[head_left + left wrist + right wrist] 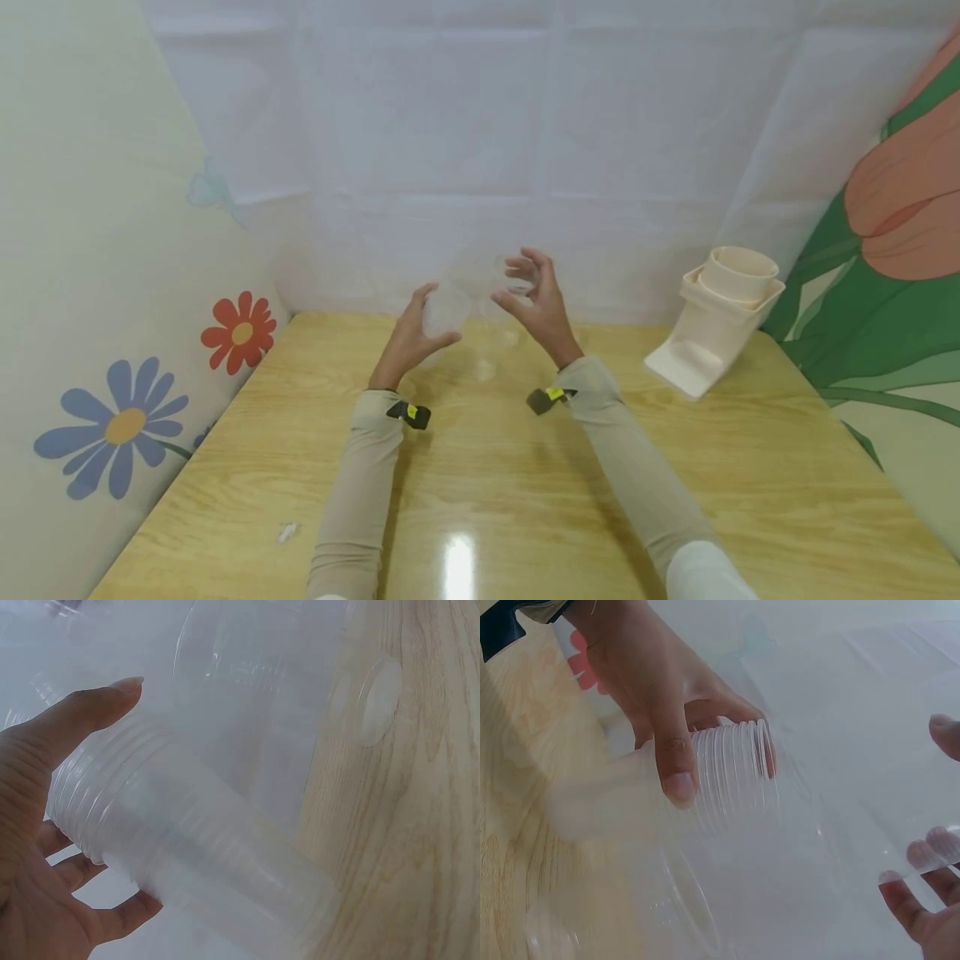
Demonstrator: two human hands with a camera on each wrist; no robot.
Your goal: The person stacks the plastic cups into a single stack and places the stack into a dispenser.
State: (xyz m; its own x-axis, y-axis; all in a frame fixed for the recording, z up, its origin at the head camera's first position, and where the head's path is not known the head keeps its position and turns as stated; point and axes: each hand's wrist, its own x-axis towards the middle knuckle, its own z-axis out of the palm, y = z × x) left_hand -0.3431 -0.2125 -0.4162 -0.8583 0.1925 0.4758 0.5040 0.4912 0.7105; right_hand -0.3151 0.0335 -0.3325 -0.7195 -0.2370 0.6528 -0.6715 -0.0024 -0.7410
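Note:
In the head view, my left hand grips a stack of clear plastic cups near the back of the table. The stack lies tilted in the left wrist view, its ribbed rims by my thumb and its bases pointing away. My right hand curls round a clear plastic cup, whose outline is faint. Between the hands stands out another see-through cup shape; its rim and round base show in the left wrist view. Whether that base touches the table cannot be told.
A cream plastic holder with a round cup-like top stands at the right of the wooden table. A small white scrap lies at the front left. White cloth hangs behind, with flower-painted walls on both sides.

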